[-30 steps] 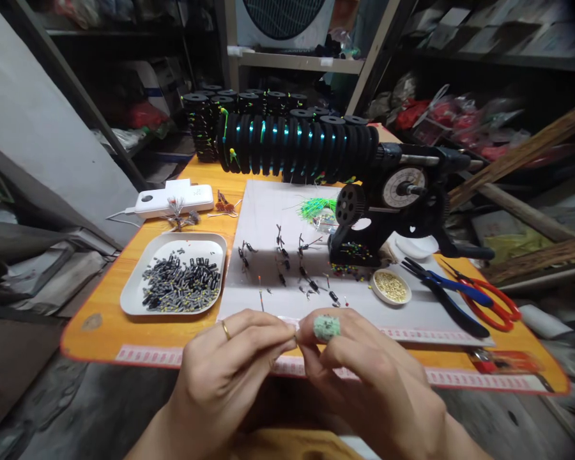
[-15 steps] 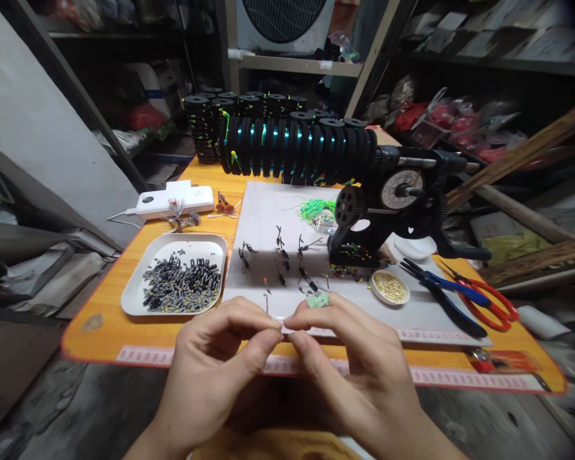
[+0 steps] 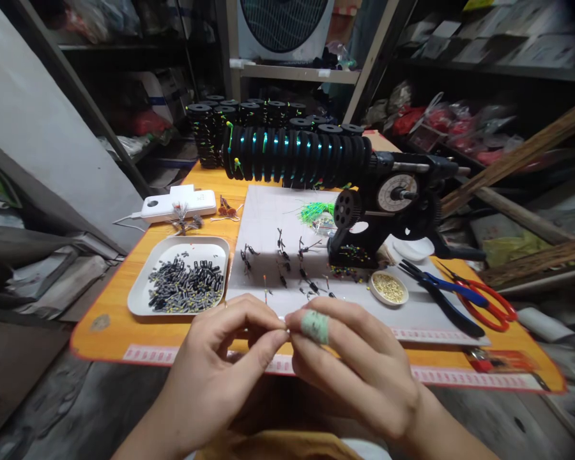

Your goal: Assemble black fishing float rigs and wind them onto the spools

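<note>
Above the table's front edge, my left hand (image 3: 239,348) is closed in a pinch of thumb and forefinger. My right hand (image 3: 349,358), with green tape (image 3: 315,326) round one finger, pinches right against the left fingertips. What sits between the fingertips is too small and covered to make out. Just beyond the hands, small black tackle pieces (image 3: 282,275) lie on a grey-white board (image 3: 263,211). A white tray (image 3: 137,300) of small black and grey cylinders stands to the left. On the right is a small round dish (image 3: 388,289) of gold-coloured bits.
A black winding machine (image 3: 397,191) carries a row of black spools (image 3: 297,153) over the board. Blue-handled pliers (image 3: 441,294) and red-handled scissors (image 3: 493,313) lie at the right. More spools (image 3: 259,112) stand behind; a white power strip (image 3: 179,203) lies back left. A measuring tape (image 3: 474,377) runs along the front edge.
Both hands stay together at the front edge while their fingers shift grip. The right fingers opened out, then folded in closer to the left fingertips. The view tilted slightly.
</note>
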The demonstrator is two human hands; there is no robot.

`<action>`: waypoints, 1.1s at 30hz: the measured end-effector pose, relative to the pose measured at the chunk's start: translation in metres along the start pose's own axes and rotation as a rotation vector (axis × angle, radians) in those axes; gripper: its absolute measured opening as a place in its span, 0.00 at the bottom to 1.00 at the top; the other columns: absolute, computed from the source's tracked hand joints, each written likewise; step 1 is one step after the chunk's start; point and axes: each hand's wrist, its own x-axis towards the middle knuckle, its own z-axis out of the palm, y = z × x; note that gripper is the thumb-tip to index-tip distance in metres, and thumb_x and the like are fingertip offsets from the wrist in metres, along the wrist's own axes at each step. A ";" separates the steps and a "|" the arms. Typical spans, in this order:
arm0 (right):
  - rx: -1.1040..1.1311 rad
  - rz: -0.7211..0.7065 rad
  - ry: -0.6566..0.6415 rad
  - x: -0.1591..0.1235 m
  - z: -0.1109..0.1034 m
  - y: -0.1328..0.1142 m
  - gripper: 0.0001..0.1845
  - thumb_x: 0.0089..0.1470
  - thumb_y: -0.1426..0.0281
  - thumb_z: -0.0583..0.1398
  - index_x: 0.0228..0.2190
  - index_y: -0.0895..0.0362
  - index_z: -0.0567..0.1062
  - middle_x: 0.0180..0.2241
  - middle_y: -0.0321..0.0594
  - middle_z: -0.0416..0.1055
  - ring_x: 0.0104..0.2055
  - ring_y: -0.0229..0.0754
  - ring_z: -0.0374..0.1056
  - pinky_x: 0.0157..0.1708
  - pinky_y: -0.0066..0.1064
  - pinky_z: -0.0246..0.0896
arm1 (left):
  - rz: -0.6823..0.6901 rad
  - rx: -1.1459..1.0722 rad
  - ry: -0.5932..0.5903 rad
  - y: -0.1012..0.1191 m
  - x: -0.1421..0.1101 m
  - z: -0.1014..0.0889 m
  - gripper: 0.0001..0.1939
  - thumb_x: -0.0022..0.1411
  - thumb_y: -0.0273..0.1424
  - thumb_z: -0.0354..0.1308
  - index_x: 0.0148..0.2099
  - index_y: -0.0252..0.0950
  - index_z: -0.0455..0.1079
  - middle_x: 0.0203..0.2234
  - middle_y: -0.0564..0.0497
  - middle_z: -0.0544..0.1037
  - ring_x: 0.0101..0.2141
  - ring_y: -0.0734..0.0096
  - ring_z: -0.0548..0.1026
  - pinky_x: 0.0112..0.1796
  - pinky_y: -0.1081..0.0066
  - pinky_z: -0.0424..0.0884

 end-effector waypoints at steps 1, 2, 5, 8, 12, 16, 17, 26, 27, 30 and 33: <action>0.048 0.097 0.016 0.001 0.001 -0.001 0.04 0.52 0.82 0.60 0.31 0.63 0.74 0.32 0.47 0.74 0.41 0.46 0.66 0.39 0.36 0.68 | 0.112 0.085 0.063 -0.002 -0.002 0.002 0.06 0.60 0.22 0.58 0.36 0.38 0.71 0.29 0.54 0.77 0.31 0.76 0.76 0.34 0.78 0.71; 0.111 0.196 0.026 0.001 0.002 -0.002 0.05 0.52 0.82 0.60 0.32 0.63 0.73 0.32 0.46 0.73 0.39 0.44 0.66 0.37 0.36 0.68 | 0.233 0.174 0.121 -0.004 -0.003 0.003 0.09 0.59 0.19 0.58 0.39 0.37 0.72 0.30 0.53 0.77 0.32 0.76 0.76 0.35 0.79 0.72; 0.300 0.405 0.008 0.004 0.004 -0.006 0.08 0.52 0.83 0.58 0.32 0.59 0.71 0.31 0.42 0.70 0.35 0.40 0.65 0.34 0.34 0.66 | 0.465 0.385 0.168 -0.010 -0.009 0.004 0.18 0.57 0.15 0.59 0.48 0.35 0.71 0.36 0.50 0.78 0.35 0.76 0.77 0.39 0.80 0.72; 0.394 0.455 -0.036 0.005 0.002 -0.007 0.08 0.52 0.82 0.58 0.32 0.58 0.70 0.31 0.39 0.70 0.34 0.39 0.64 0.34 0.34 0.64 | 0.508 0.466 0.103 -0.009 -0.009 0.000 0.19 0.58 0.16 0.58 0.50 0.36 0.70 0.36 0.49 0.79 0.34 0.72 0.77 0.38 0.75 0.73; 0.390 0.408 -0.068 0.003 0.000 -0.006 0.09 0.53 0.82 0.59 0.36 0.58 0.71 0.33 0.41 0.71 0.37 0.40 0.65 0.36 0.34 0.65 | 0.522 0.495 0.120 -0.003 -0.004 -0.002 0.13 0.56 0.18 0.60 0.43 0.36 0.71 0.30 0.51 0.79 0.29 0.73 0.76 0.34 0.75 0.72; 0.221 0.262 -0.055 0.002 0.004 -0.005 0.12 0.54 0.82 0.59 0.40 0.60 0.70 0.39 0.47 0.73 0.43 0.44 0.66 0.43 0.39 0.66 | 0.242 0.279 0.192 0.000 0.000 0.006 0.09 0.55 0.17 0.57 0.33 0.37 0.69 0.24 0.55 0.73 0.25 0.77 0.72 0.27 0.79 0.69; 0.202 0.252 -0.046 0.002 0.005 -0.004 0.12 0.54 0.82 0.59 0.41 0.60 0.70 0.40 0.47 0.73 0.43 0.45 0.66 0.44 0.39 0.66 | 0.145 0.174 0.193 0.000 0.000 0.009 0.09 0.56 0.18 0.56 0.32 0.37 0.68 0.24 0.55 0.72 0.25 0.77 0.72 0.26 0.79 0.68; 0.239 0.347 0.015 0.001 0.008 -0.011 0.15 0.55 0.81 0.59 0.43 0.57 0.71 0.39 0.46 0.72 0.40 0.42 0.69 0.38 0.33 0.69 | -0.339 -0.654 0.029 -0.007 -0.001 0.014 0.08 0.59 0.33 0.61 0.32 0.35 0.68 0.17 0.59 0.65 0.15 0.86 0.58 0.17 0.84 0.59; 0.239 0.350 0.028 0.000 0.008 -0.013 0.16 0.54 0.82 0.59 0.44 0.57 0.71 0.40 0.45 0.73 0.40 0.41 0.69 0.38 0.33 0.69 | -0.348 -0.671 0.026 -0.008 -0.002 0.015 0.08 0.59 0.34 0.61 0.32 0.35 0.68 0.17 0.59 0.65 0.15 0.87 0.58 0.18 0.84 0.59; 0.260 0.407 0.104 0.001 0.009 -0.018 0.16 0.51 0.83 0.60 0.42 0.59 0.73 0.37 0.44 0.75 0.39 0.40 0.70 0.38 0.31 0.69 | -0.338 -0.666 0.071 -0.008 -0.007 0.019 0.06 0.59 0.32 0.62 0.33 0.36 0.70 0.18 0.59 0.68 0.16 0.87 0.61 0.19 0.85 0.62; 0.325 0.488 0.151 0.003 0.010 -0.022 0.13 0.49 0.83 0.61 0.38 0.59 0.76 0.33 0.42 0.77 0.35 0.39 0.72 0.34 0.28 0.69 | -0.254 -0.530 0.175 -0.007 -0.012 0.023 0.03 0.59 0.28 0.61 0.33 0.38 0.71 0.22 0.57 0.71 0.19 0.85 0.66 0.22 0.85 0.66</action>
